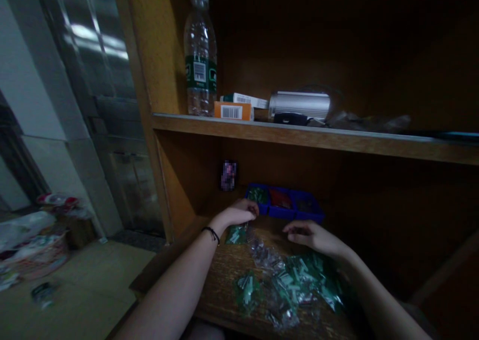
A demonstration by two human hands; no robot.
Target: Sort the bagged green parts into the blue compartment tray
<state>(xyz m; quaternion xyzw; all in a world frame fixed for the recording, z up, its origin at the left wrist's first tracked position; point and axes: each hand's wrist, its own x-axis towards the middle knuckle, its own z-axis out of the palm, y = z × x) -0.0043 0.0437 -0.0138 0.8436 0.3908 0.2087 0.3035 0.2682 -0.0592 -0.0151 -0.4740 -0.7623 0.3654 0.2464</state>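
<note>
My left hand [244, 211], with a dark band on its wrist, is closed with curled fingers at the near left corner of a blue compartment tray [283, 212]. What its fingertips hold, if anything, is hidden. Just below it lies a small green packet [235, 235]. My right hand [309, 234] hovers over the table in front of the tray, fingers loosely bent and apart, nothing visible in them. Green pieces [257, 195] fill the tray's left compartment and red ones [280, 198] the middle; the right compartment's contents are dark. Several green packets [295, 277] with pale strips are heaped below my right hand.
Crumpled clear packets [262, 253] and another green packet [248, 290] lie on the wooden table [224, 275]. A shelf [299, 136] above bears a plastic bottle [201, 56], an orange box [234, 111] and a silver cylinder [301, 104]. A basket [41, 255] stands on the floor at left.
</note>
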